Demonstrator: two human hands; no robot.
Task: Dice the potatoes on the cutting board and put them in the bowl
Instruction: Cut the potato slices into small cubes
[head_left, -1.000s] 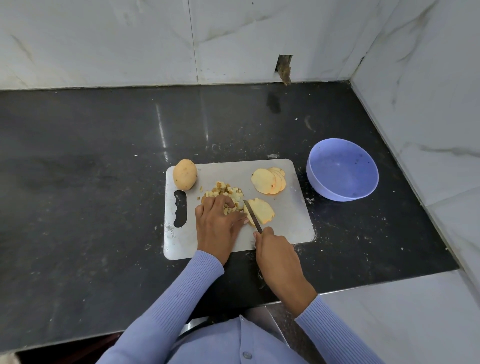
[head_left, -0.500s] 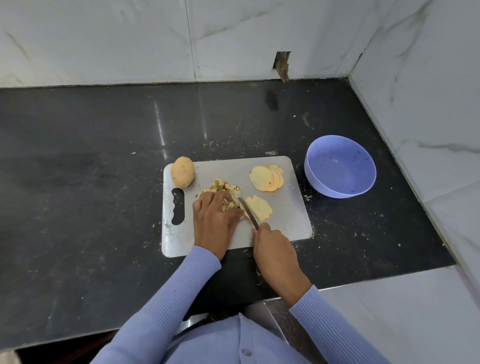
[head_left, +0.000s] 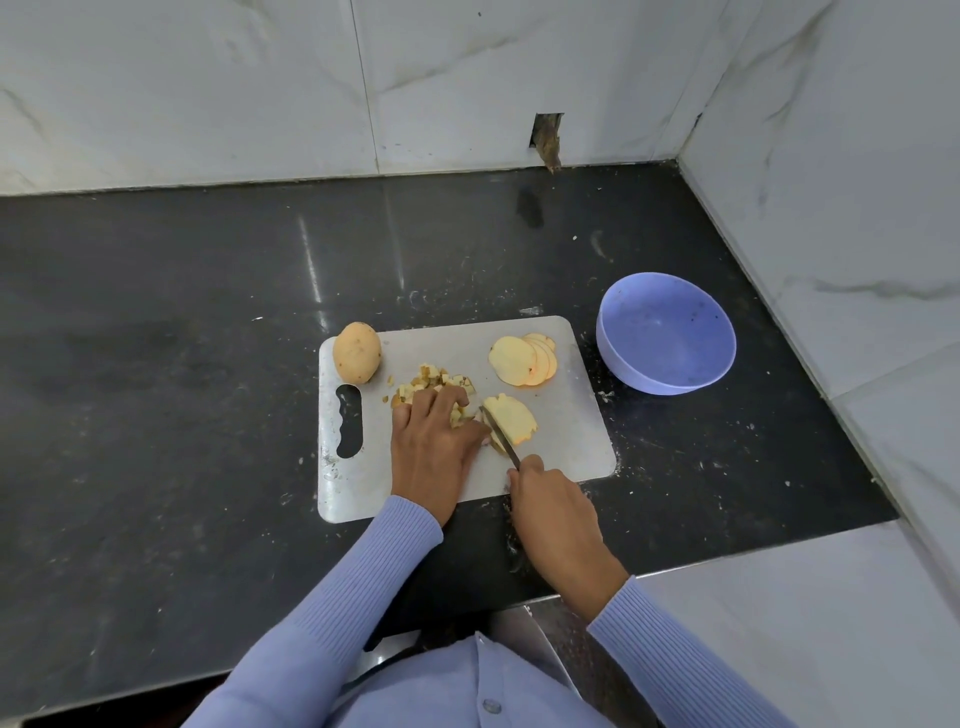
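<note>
A dark polished table (head_left: 182, 415) fills most of the view, backed and flanked on the right by pale marble-patterned wall tiles (head_left: 208, 93); a grey cutting board (head_left: 576, 436) lies on it near the front edge, its handle slot to the left; just right of the board, apart from it, stands a lilac bowl (head_left: 670, 382) (nothing diced in it, only dark specks). The left hand (head_left: 434, 447) rests on the board with its fingers bent over a heap of diced potato (head_left: 434, 379), pressing down on the pieces at the knife side; the right hand (head_left: 553, 506) is closed round the handle of a knife (head_left: 498, 431), forefinger toward the blade, which slants across a stack of potato slices (head_left: 511, 418) at the left hand's thumb. A whole unpeeled potato (head_left: 356, 352) sits at the board's far left corner, overlapping the edge; a second fan of slices (head_left: 522, 360) lies near the far right corner; pale crumbs dot the table round the board.
</note>
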